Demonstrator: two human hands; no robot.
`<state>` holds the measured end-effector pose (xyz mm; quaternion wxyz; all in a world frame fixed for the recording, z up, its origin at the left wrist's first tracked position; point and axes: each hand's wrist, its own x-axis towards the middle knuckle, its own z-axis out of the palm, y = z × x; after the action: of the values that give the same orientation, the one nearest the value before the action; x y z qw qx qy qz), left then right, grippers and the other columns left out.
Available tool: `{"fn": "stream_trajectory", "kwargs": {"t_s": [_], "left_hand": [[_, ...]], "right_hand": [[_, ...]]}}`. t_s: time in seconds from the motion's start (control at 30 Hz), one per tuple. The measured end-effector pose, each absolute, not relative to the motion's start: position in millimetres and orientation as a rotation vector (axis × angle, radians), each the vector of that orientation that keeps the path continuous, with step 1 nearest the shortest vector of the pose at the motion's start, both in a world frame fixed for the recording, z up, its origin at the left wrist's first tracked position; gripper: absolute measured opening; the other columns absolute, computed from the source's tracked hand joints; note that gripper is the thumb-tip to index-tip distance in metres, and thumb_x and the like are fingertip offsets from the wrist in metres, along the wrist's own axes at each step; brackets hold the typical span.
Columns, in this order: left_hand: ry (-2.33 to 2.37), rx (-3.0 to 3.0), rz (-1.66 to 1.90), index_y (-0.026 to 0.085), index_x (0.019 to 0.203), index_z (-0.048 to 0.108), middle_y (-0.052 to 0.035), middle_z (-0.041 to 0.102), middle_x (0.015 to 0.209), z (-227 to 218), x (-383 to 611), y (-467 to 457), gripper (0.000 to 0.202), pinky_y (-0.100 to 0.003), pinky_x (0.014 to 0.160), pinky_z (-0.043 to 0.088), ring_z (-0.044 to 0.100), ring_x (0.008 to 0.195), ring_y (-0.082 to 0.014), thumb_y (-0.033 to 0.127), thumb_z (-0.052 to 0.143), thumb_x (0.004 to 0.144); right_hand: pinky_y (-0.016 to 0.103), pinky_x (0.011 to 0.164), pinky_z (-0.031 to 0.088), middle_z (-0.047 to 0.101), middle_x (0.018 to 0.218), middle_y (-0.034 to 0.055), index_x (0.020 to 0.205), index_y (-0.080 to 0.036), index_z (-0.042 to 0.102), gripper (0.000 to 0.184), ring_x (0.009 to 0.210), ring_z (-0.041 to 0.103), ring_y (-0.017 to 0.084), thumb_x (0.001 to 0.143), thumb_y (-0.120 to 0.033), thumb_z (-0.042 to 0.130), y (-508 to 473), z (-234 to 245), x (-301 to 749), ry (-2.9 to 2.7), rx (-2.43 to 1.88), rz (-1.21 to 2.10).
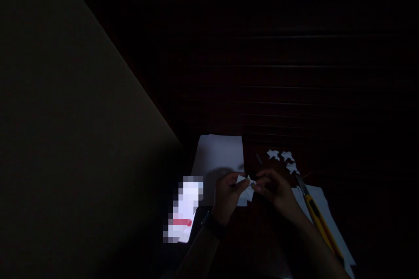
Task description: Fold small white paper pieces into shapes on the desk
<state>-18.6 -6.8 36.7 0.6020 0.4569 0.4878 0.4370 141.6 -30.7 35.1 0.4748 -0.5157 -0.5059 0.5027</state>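
A small folded piece of white paper (246, 192) is between my two hands, above the dark table. My left hand (228, 194) pinches its left side between thumb and fingers. At its right edge, the thumb and fingertips of my right hand (273, 189) close on a corner of the fold. Beneath and behind my left hand lies a stack of white paper sheets (221, 152). Beyond my right hand sit three small folded paper figures, one (273, 154) at the left, another (287, 156) beside it and a third (292, 168) nearer.
A yellow utility knife (319, 222) with its blade out lies on white paper (334, 213) at the right, near my forearm. A lit phone screen (186, 209), partly pixelated, is at the left. A dark pen (259, 159) lies behind my hands. A dark slatted panel (278, 65) rises behind.
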Motion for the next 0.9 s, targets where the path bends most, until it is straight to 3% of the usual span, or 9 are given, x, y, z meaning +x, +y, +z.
{"fn": "stream_trajectory", "kwargs": {"t_s": [0.13,0.33,0.6,0.73,0.9], "left_hand": [[1.185,1.082,1.077,0.015,0.104,0.060,-0.0025,0.065,0.068,38.7,-19.8,-7.2,0.038,-0.019,0.049,0.042,0.059,0.057,-0.0130,0.030,0.069,0.070],[1.199,1.140,1.047,0.015,0.103,0.060,-0.0009,0.060,0.061,38.2,-18.3,-8.8,0.035,-0.019,0.044,0.038,0.054,0.051,-0.0114,0.033,0.065,0.073],[1.040,1.122,0.977,0.017,0.110,0.058,-0.0052,0.065,0.082,43.4,-22.3,-7.5,0.036,-0.024,0.061,0.048,0.062,0.073,-0.0168,0.027,0.063,0.075],[0.980,1.109,0.951,0.019,0.117,0.053,-0.0054,0.066,0.084,44.4,-23.3,-7.8,0.046,-0.025,0.062,0.050,0.063,0.074,-0.0181,0.021,0.064,0.073],[0.947,1.144,0.978,0.017,0.116,0.054,-0.0074,0.067,0.089,42.7,-23.4,-7.1,0.043,-0.027,0.066,0.051,0.064,0.079,-0.0202,0.022,0.064,0.074]], "right_hand": [[0.029,0.071,0.047,0.064,0.082,0.0010,0.104,-0.023,0.057,0.036,0.078,0.060,0.017,0.071,-0.025,0.071,-32.2,33.2,138.7,-1.266,-1.254,1.278],[0.030,0.071,0.047,0.067,0.084,0.0038,0.091,-0.020,0.066,0.022,0.080,0.062,0.019,0.071,-0.027,0.070,-31.6,32.1,137.7,-1.233,-1.322,1.230],[0.029,0.066,0.047,0.069,0.081,0.0051,0.087,-0.019,0.066,0.019,0.075,0.062,0.019,0.071,-0.029,0.069,-27.8,27.1,143.6,-1.152,-1.377,1.202],[0.028,0.066,0.047,0.069,0.079,0.0051,0.086,-0.018,0.066,0.018,0.074,0.062,0.019,0.072,-0.029,0.068,-27.1,27.3,145.4,-1.170,-1.383,1.203],[0.029,0.067,0.048,0.069,0.082,0.0047,0.090,-0.019,0.065,0.021,0.076,0.063,0.019,0.071,-0.027,0.068,-28.2,28.1,145.4,-1.175,-1.363,1.253]]}}
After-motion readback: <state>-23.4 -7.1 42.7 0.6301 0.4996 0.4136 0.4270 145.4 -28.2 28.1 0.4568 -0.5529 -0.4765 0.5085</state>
